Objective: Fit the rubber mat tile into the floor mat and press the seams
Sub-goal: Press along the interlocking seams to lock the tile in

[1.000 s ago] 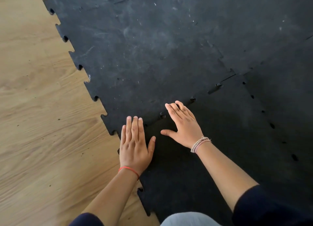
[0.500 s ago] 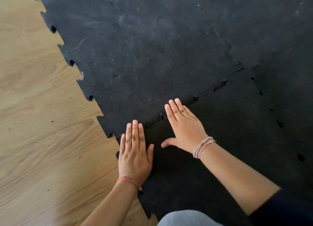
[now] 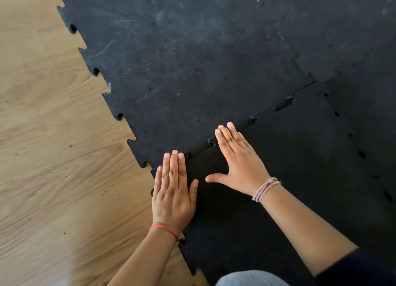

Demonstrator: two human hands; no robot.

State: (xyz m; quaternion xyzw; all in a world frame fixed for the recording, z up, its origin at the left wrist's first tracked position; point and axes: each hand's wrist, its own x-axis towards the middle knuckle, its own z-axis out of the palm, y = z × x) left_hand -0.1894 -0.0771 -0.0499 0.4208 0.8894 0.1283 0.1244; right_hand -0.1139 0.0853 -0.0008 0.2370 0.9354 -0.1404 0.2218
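Observation:
A black rubber mat tile lies at the near right, its toothed edge meeting the scuffed black floor mat along a diagonal seam. Gaps still show in that seam toward the upper right. My left hand lies flat, palm down, on the tile's near left corner, fingertips at the seam. Flat as well, my right hand rests to its right with the thumb spread and the fingertips on the seam. Neither hand holds anything.
Light wooden floor fills the left side, beyond the mat's jagged puzzle edge. A second seam with small open notches runs down the right. My grey-clad knee is at the bottom edge.
The view has shifted slightly. Both hands stay flat at the seam; my right hand has turned a little, with its thumb spreading farther out.

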